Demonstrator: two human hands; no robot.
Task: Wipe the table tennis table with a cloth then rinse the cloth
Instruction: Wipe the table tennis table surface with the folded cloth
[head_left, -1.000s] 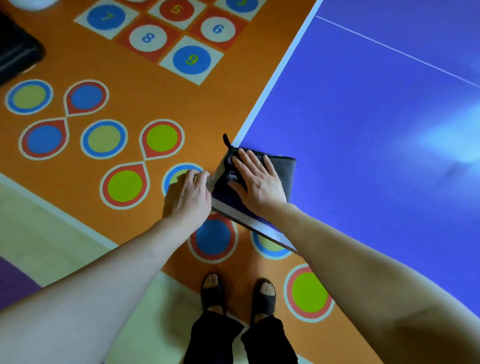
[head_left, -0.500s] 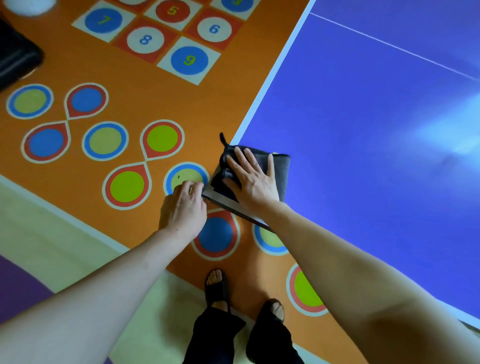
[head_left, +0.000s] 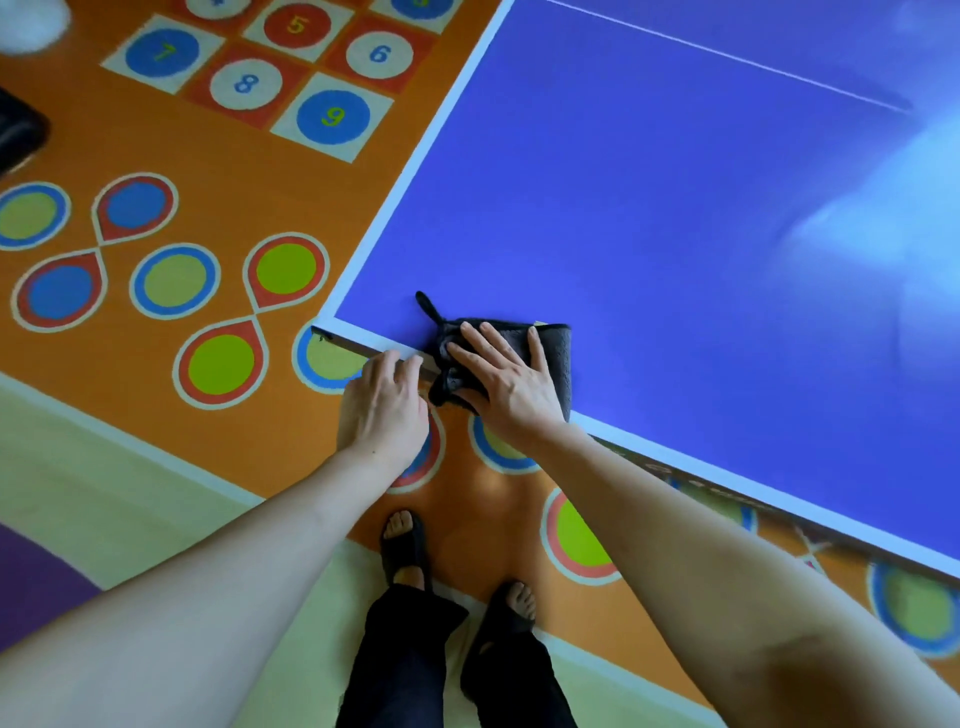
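The blue table tennis table with white border lines fills the right and upper part of the head view; its near corner sits at centre left. A dark grey folded cloth lies on the table's near edge, partly hanging over it. My right hand presses flat on the cloth with fingers spread. My left hand rests with its fingertips on the table's edge just left of the cloth, between the cloth and the corner.
An orange floor mat with coloured circles and numbered squares lies to the left and under the table edge. My feet in black sandals stand below the hands. A dark object sits at the far left.
My right hand and the cloth have slid right along the near edge, away from the corner. My left hand followed along the edge. The view shifted and my feet moved.
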